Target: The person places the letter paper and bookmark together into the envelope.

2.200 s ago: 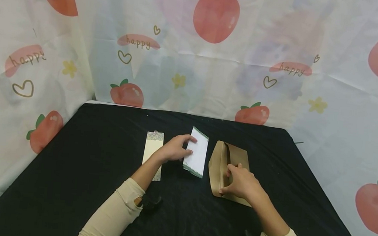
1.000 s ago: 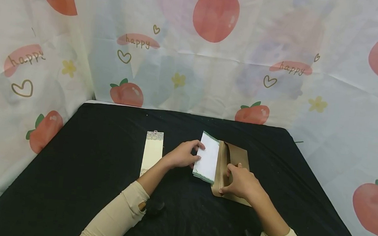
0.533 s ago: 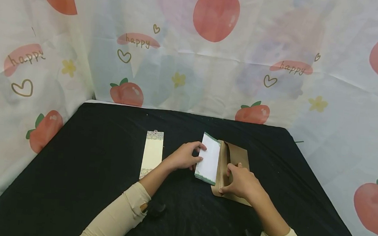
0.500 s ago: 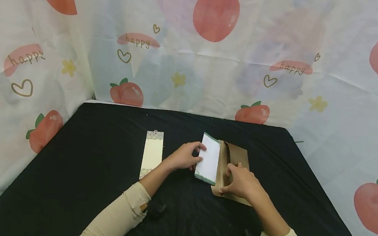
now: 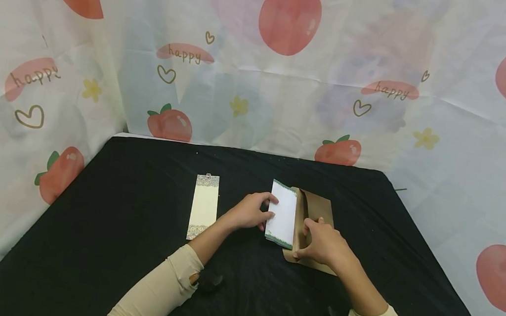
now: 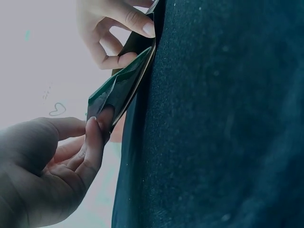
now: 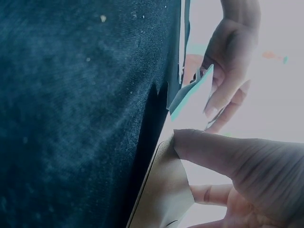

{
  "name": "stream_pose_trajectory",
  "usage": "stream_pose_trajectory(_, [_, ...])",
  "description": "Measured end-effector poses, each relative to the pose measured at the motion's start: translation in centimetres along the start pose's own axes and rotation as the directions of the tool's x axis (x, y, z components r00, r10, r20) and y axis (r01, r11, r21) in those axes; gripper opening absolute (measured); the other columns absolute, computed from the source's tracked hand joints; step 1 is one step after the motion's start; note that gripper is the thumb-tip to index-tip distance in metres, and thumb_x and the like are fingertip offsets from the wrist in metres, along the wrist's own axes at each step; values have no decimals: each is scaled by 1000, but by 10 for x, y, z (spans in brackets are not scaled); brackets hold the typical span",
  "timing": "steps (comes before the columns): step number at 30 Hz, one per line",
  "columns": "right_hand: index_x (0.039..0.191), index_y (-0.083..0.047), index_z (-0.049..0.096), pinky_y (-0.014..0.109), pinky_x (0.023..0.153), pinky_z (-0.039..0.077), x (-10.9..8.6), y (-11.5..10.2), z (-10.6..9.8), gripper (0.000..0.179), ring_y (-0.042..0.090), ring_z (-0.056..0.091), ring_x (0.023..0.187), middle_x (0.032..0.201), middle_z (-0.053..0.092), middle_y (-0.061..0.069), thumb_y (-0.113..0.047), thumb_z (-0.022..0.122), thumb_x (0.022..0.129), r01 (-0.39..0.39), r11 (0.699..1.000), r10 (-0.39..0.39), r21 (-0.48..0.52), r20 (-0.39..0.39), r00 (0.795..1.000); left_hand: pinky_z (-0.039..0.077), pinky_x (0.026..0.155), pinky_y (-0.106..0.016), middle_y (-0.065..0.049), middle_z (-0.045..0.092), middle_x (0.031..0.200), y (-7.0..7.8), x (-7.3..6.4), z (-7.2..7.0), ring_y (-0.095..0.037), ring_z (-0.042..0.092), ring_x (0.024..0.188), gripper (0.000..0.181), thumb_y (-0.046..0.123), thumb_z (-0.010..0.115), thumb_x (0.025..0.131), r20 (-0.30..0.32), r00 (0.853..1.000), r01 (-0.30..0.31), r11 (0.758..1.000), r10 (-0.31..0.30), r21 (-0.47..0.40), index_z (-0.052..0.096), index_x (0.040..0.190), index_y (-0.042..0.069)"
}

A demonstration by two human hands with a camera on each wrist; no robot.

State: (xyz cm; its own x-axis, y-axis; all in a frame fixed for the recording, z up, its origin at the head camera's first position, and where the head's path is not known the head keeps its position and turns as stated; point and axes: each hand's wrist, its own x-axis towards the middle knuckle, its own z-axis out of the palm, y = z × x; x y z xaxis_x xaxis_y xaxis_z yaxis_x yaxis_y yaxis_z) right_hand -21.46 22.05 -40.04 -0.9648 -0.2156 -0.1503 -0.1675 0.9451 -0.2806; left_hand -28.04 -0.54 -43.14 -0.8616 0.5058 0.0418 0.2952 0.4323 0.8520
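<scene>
My left hand (image 5: 249, 211) pinches a folded white paper (image 5: 281, 215) with green patterned borders by its left edge. The paper is tilted, and its right edge overlaps the flap side of a brown envelope (image 5: 321, 205). With thumb and fingers spread along the envelope's mouth, my right hand (image 5: 324, 244) grips the edge and keeps a dark gap open there. In the left wrist view, the folded layers of the paper (image 6: 107, 90) show between thumb and fingers. The right wrist view has the thumb of my right hand (image 7: 209, 149) on the envelope's edge (image 7: 164, 185), close to the paper's corner.
A cream card (image 5: 204, 201) with patterned ends and a small clear clip at its top lies left of the paper, partly behind the left forearm. Black cloth (image 5: 134, 188) covers the table. A fruit-printed curtain (image 5: 250, 78) stands around the back and sides.
My left hand has carried the folded paper to the right, from beside the envelope to over its flap, slowing lately. The right hand and the envelope have stayed in place.
</scene>
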Motion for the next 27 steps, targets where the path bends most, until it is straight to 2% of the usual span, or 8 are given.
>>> stream_pose_trajectory(9, [100, -9, 58, 39, 56, 43, -2, 0, -1, 57, 27, 52, 69, 94, 50, 12, -31, 99, 68, 1, 1000, -1, 0, 0, 1000, 55, 62, -27, -19, 60, 128, 5, -1, 2, -17, 68, 61, 43, -1, 60, 101, 32, 999, -3, 1000, 3, -9, 59, 144, 0])
stream_pose_trajectory(27, [100, -10, 57, 37, 55, 41, 0, 1, 0, 57, 26, 52, 66, 94, 49, 12, -31, 99, 68, 1, 1000, -1, 7, 5, 1000, 59, 59, -28, -21, 59, 130, 0, 7, 13, -15, 69, 58, 46, -6, 69, 96, 5, 1000, -3, 999, 3, -37, 61, 140, -1])
